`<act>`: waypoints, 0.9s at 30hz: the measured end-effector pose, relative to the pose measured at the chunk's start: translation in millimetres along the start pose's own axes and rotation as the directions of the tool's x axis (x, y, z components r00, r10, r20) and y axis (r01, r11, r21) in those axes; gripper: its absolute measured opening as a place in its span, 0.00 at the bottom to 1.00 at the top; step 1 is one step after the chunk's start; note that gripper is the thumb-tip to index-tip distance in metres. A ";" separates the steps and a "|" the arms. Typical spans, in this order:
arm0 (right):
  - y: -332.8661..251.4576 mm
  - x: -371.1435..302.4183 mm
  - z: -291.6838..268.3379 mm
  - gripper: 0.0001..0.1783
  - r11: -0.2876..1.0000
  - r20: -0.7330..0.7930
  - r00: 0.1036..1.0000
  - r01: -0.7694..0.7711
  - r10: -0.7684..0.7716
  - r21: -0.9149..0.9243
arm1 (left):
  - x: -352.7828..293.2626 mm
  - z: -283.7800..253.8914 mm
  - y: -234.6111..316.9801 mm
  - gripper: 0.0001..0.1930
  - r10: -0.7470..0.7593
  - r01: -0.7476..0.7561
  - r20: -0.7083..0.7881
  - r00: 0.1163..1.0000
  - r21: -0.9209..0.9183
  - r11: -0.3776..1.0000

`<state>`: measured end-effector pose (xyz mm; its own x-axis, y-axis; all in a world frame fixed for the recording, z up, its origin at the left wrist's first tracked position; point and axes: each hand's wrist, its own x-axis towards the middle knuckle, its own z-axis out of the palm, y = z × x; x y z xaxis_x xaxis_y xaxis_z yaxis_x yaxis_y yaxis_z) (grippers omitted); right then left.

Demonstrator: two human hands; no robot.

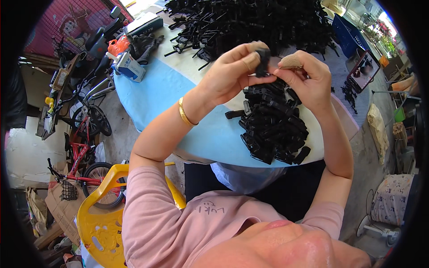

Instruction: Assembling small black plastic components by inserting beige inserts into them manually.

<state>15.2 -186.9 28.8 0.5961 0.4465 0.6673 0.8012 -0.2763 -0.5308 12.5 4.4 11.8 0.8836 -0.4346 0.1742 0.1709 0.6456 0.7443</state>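
My left hand (237, 67), with a gold bangle on its wrist, is raised over the table and closed around a small black piece (262, 62), blurred and partly covered by the fingers. Close beside it my right hand (310, 80) pinches thumb and forefinger together near the same piece. A tan wrap covers that forefinger, and whatever lies between the fingertips is too small to make out. Below both hands lies a heap of small black plastic parts (275, 127), reaching toward the near table edge. Beyond the hands spreads a much larger pile of black strap-like parts (254, 22).
A light blue and cream cloth (147, 89) covers the table. At its left stand a blue-white carton (129, 67) and an orange plastic bag (118, 45). A phone (364, 71) and a blue basket (346, 33) are at the right. A yellow chair (100, 196) stands at my left, bicycles behind it.
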 end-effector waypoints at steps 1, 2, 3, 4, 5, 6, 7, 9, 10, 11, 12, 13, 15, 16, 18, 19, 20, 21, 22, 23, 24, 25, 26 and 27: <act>-0.2 0.4 1.3 0.10 0.999 -0.046 0.999 0.019 -0.018 0.026 | 0.4 -1.0 -0.6 0.15 -0.014 0.007 0.029 0.999 0.229 0.973; 0.6 -0.4 3.5 0.10 0.999 -0.045 0.999 0.018 -0.016 0.027 | 0.4 -0.3 -0.3 0.15 -0.035 0.007 0.055 0.998 0.446 0.895; 2.0 -2.2 6.4 0.09 0.996 -0.040 0.997 -0.058 0.061 0.072 | -2.1 1.4 2.1 0.16 -0.005 -0.026 0.047 0.999 0.628 0.778; 2.8 -3.2 8.2 0.09 0.984 -0.033 0.990 -0.133 0.137 0.115 | -3.2 2.5 0.1 0.16 -0.006 -0.025 0.047 0.999 0.628 0.778; 1.3 -2.0 8.1 0.09 0.984 -0.033 0.990 -0.134 0.138 0.115 | -3.6 3.9 -2.6 0.17 0.039 -0.082 0.083 0.996 0.626 0.775; -1.3 0.2 7.1 0.08 0.959 0.000 0.971 -0.236 0.239 0.159 | -3.5 4.5 -4.5 0.18 0.083 -0.140 0.119 0.989 0.622 0.770; -3.0 1.0 6.4 0.08 0.921 0.037 0.942 -0.334 0.334 0.201 | -3.6 3.3 -4.5 0.18 0.082 -0.139 0.119 0.989 0.623 0.770; -2.4 0.7 5.8 0.08 0.900 0.064 0.926 -0.376 0.371 0.221 | -3.8 0.5 -3.6 0.20 0.080 -0.147 0.131 0.988 0.672 0.726; -1.3 1.0 5.5 0.08 0.877 0.091 0.909 -0.417 0.407 0.239 | -4.0 1.8 -3.8 0.20 0.079 -0.148 0.132 0.988 0.674 0.724; 0.0 1.0 4.9 0.08 0.877 0.089 0.910 -0.415 0.406 0.240 | -5.2 3.8 -4.4 0.21 0.073 -0.175 0.185 0.980 0.626 0.760; 1.7 0.8 4.2 0.07 0.869 0.102 0.903 -0.430 0.418 0.245 | -6.1 5.4 -5.0 0.22 0.070 -0.198 0.236 0.969 0.576 0.793; 3.0 -0.1 4.0 0.07 0.859 0.117 0.894 -0.448 0.432 0.248 | -6.0 6.9 -7.5 0.22 0.068 -0.197 0.237 0.969 0.575 0.794; 6.7 -2.8 6.9 0.06 0.854 0.132 0.900 -0.436 0.415 0.284 | -5.1 9.0 -12.4 0.20 0.163 -0.211 0.134 0.978 0.598 0.773; 7.5 -3.3 8.4 0.06 0.849 0.148 0.907 -0.422 0.395 0.319 | -5.5 8.3 -11.0 0.20 0.163 -0.210 0.132 0.978 0.598 0.773; 3.2 -1.5 4.1 0.06 0.771 0.198 0.870 -0.491 0.451 0.405 | -6.0 6.1 -6.9 0.17 0.194 -0.230 0.131 0.972 0.692 0.684; 1.2 -1.1 2.6 0.08 0.680 0.253 0.830 -0.554 0.497 0.481 | -5.5 5.8 -7.5 0.17 0.195 -0.229 0.129 0.972 0.692 0.685; 0.6 -1.5 3.8 0.08 0.680 0.255 0.829 -0.555 0.497 0.480 | -4.6 5.6 -9.2 0.17 0.216 -0.228 0.103 0.971 0.667 0.709; 0.1 -2.0 5.8 0.08 0.762 0.232 0.850 -0.526 0.472 0.378 | -4.1 5.2 -10.9 0.17 0.235 -0.228 0.076 0.969 0.642 0.732; -0.6 -2.1 7.3 0.09 0.830 0.212 0.871 -0.489 0.444 0.268 | -3.9 3.9 -12.3 0.17 0.236 -0.228 0.075 0.969 0.642 0.732; -1.6 -2.2 7.8 0.09 0.830 0.213 0.871 -0.489 0.444 0.268 | -3.9 2.3 -13.9 0.16 0.262 -0.249 0.082 0.962 0.661 0.708; -2.7 -2.2 7.9 0.09 0.830 0.201 0.871 -0.489 0.448 0.270 | -4.0 1.5 -14.7 0.16 0.287 -0.269 0.090 0.954 0.680 0.682; -3.2 -2.6 8.0 0.10 0.829 0.188 0.871 -0.490 0.454 0.271 | -4.4 3.7 -14.3 0.16 0.287 -0.269 0.089 0.954 0.679 0.683; -3.6 -3.1 8.7 0.10 0.828 0.188 0.871 -0.491 0.455 0.271 | -5.6 7.8 -13.1 0.15 0.302 -0.262 0.062 0.951 0.680 0.685; -4.0 -3.5 9.7 0.10 0.846 0.174 0.882 -0.470 0.438 0.253 | -6.1 10.0 -12.6 0.14 0.317 -0.255 0.036 0.948 0.681 0.687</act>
<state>9.5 -179.1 23.6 0.8673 0.4213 0.2652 0.3843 -0.2282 -0.8946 0.5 -7.4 7.8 0.8760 -0.2298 0.4240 -0.4049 0.1269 0.9055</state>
